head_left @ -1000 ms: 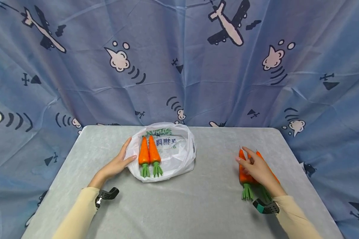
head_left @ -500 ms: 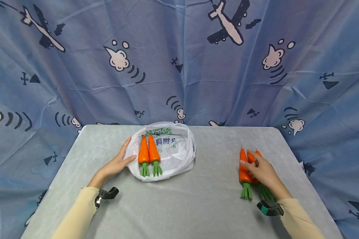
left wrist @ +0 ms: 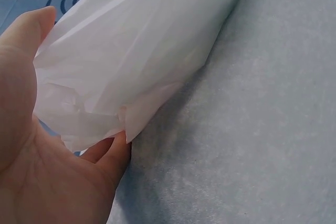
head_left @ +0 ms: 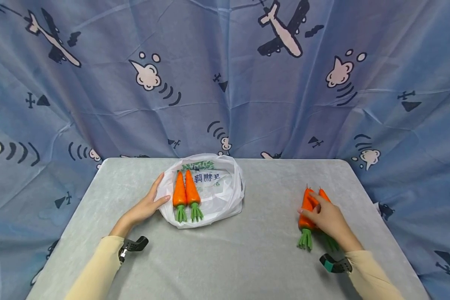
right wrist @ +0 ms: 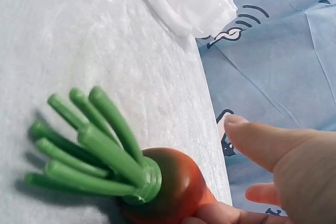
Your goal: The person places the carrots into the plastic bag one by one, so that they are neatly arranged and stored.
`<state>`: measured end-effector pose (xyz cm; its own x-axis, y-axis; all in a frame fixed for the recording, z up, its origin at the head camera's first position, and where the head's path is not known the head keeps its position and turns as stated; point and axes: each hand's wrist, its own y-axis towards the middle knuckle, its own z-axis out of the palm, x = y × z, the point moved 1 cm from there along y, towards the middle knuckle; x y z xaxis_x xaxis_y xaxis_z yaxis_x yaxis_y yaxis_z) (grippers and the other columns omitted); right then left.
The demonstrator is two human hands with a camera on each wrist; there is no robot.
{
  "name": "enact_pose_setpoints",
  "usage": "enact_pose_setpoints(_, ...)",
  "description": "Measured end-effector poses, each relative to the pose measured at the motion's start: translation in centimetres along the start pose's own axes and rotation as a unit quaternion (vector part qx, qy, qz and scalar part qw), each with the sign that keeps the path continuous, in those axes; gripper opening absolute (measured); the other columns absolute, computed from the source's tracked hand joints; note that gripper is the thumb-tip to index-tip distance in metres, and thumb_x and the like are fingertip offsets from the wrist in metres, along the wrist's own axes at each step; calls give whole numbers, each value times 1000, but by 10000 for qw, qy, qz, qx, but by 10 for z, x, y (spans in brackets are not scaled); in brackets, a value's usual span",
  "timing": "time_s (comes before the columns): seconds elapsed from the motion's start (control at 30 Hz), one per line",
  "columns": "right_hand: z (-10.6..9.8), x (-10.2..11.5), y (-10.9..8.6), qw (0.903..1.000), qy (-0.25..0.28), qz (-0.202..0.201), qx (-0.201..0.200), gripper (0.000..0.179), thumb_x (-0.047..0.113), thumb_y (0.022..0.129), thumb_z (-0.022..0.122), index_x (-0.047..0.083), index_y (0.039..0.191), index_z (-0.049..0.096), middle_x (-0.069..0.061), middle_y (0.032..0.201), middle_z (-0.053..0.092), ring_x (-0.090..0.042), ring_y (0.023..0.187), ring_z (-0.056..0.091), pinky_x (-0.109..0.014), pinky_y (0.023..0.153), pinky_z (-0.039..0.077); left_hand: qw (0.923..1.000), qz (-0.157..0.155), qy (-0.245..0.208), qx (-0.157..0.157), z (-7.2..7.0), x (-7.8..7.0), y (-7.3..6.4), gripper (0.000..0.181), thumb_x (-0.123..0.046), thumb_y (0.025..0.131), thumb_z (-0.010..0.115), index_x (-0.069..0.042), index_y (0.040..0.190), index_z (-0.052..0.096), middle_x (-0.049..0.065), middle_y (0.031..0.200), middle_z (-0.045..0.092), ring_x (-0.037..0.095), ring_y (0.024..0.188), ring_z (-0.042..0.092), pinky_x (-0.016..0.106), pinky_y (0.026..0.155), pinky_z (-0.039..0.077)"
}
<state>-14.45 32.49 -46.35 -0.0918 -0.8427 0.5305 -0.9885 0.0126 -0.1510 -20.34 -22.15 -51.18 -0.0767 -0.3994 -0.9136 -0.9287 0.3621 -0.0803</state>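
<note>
My left hand rests against the left side of a white plastic bag, fingers and thumb spread; in the left wrist view the bag's wall lies against them. Two orange carrots with green stems lie side by side in the bag's wide mouth. On the right, my right hand lies over a small group of carrots, partly hiding them. The right wrist view shows fingers touching the stem end of one carrot, while the thumb stands apart from it.
A grey-white table carries everything. Behind its far edge hangs a blue curtain printed with planes. Each wrist wears a black band, the right one with a green patch.
Under my right hand the leftmost carrot has turned: its tip moved right, its green stems left. The right hand shifted right, then slightly back. The left hand and bag look still.
</note>
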Motion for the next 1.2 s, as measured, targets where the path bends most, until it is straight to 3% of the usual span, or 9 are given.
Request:
enact_pose_setpoints(0.3, 10, 9, -5, 9995, -312, -78, 81, 93, 44, 82, 78, -7, 148, 37, -2, 65, 48, -15, 55, 44, -24, 48, 32, 10000, -65, -5, -61, -1, -2, -1, 83, -27, 102, 53, -26, 160, -7, 16, 168, -11, 44, 153, -8, 68, 120, -2)
enact_pose_setpoints(0.63, 22, 14, -4, 9984, -453, -6, 349, 95, 50, 83, 75, -7, 148, 36, -4, 68, 53, -15, 58, 46, -28, 55, 37, 9982, -142, 570, 152, -8, -3, -5, 88, -30, 101, 56, -29, 159, -10, 15, 168, -12, 46, 153, -5, 71, 119, 4)
enact_pose_setpoints(1.2, 28, 12, -3, 9981, -80, 152, 596, 94, 52, 84, 73, -3, 150, 35, -5, 69, 55, -15, 50, 52, -29, 48, 44, 9940, -358, 973, 359, -8, -13, -2, 92, -39, 98, 59, -31, 159, -9, 20, 167, -6, 52, 150, 7, 71, 118, 14)
